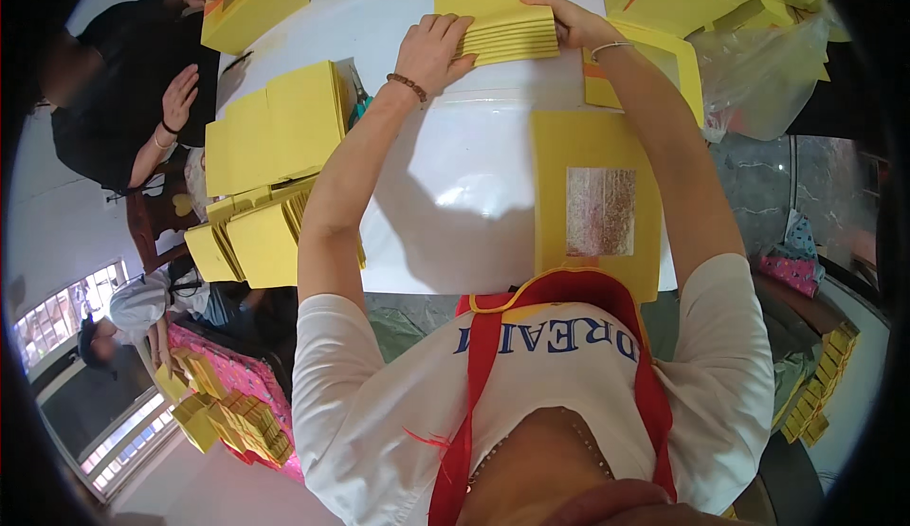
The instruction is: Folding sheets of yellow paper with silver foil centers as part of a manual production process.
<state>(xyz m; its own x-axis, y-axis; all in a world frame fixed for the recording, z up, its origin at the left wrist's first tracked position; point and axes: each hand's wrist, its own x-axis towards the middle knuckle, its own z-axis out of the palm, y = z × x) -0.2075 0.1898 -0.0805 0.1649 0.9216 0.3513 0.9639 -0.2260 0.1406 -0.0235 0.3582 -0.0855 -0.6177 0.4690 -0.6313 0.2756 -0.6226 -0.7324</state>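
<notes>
I am seeing both hands gripping a stack of yellow folded papers [500, 26] at the far side of the white table [455, 175]. My left hand [433, 49] is pressing its fingers flat over the stack's left end; my right hand [572, 22] is clasping the right end, fingers curling over the top edge. Nearer me, a large yellow sheet [592, 161] with a foil square [600, 211] is lying flat. Piles of yellow sheets [275, 133] are sitting to the left, overhanging the table edge. A clear plastic bag [773, 76] is resting at right. Another person's hand [179, 98] is hovering at far left.
</notes>
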